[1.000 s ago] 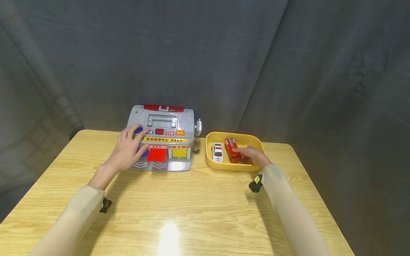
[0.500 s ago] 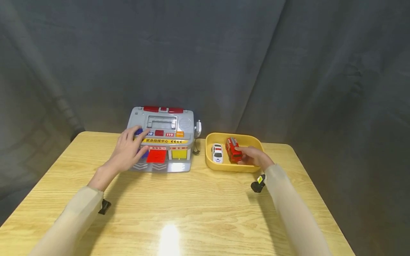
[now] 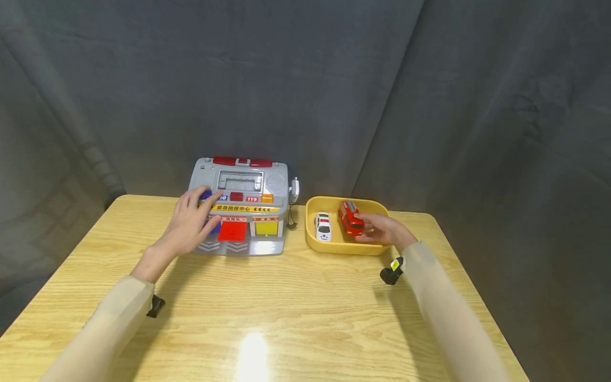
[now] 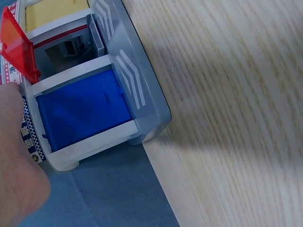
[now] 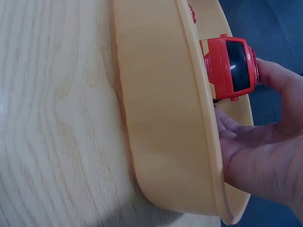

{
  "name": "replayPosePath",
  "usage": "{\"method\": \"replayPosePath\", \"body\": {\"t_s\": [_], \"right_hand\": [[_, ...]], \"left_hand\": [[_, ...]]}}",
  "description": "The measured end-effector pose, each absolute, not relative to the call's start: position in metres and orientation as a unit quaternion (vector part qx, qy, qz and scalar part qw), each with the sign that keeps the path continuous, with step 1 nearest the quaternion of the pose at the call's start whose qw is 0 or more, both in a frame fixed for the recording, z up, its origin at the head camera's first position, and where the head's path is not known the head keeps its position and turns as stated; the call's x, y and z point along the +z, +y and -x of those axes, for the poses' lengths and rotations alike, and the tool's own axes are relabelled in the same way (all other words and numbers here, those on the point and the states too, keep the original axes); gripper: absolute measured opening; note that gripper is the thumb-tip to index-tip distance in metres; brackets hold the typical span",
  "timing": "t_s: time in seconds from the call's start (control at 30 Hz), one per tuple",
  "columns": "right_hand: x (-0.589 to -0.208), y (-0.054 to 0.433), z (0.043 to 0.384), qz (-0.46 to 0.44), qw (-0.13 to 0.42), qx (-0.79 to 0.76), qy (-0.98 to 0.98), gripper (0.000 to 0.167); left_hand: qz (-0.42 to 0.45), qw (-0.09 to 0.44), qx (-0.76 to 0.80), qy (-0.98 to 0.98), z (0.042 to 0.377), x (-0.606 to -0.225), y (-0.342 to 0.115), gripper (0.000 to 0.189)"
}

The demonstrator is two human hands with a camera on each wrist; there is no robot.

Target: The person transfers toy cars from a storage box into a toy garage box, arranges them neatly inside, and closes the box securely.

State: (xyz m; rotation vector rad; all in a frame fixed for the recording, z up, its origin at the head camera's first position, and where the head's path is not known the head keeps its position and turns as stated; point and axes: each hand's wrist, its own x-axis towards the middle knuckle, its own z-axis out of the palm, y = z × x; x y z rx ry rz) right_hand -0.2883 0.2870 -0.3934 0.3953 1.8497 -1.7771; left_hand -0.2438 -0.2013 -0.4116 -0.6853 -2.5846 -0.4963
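Since the frame a second ago, our right hand point(image 3: 384, 229) and the red fire truck point(image 3: 351, 218) have shifted slightly right, over the yellow tray point(image 3: 346, 248). Right hand pinches the truck between thumb and fingers; right wrist view puts it at rim height, windscreen facing us. White toy car point(image 3: 323, 227) with red roof bar sits in the tray, left of the truck.

Left hand point(image 3: 188, 223), fingers spread, rests on the left side of the grey toy station point(image 3: 274, 183), by its blue button point(image 3: 205, 195).

Text we can read: 紧急指挥中心 plus arrows on the yellow band point(image 3: 245, 208); "119" on a red label point(image 3: 252, 199); "10" on a blue label point(image 3: 223, 197), partly behind our finger. Print above the doors: too small for us.

Red flap point(image 3: 233, 231) is up, blue door point(image 4: 85, 106) and yellow door point(image 3: 266, 228) closed. Station and tray stand near each other on the wood-grain desk point(image 3: 267, 297).
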Motion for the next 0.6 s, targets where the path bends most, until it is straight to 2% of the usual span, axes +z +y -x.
{"method": "replayPosePath", "body": {"t_s": [0.17, 0.4, 0.6], "right_hand": [[-0.39, 0.29, 0.288, -0.132, 0.279, -0.673, 0.672, 0.033], [-0.384, 0.284, 0.279, -0.123, 0.295, -0.718, 0.618, 0.053], [-0.371, 0.284, 0.275, -0.122, 0.295, -0.748, 0.582, 0.042]], "left_hand": [[0.251, 0.215, -0.18, -0.927, 0.246, -0.413, -0.2, 0.061], [0.254, 0.224, -0.179, -0.924, 0.245, -0.412, -0.203, 0.06], [0.252, 0.223, -0.179, -0.925, 0.245, -0.412, -0.203, 0.06]]}}
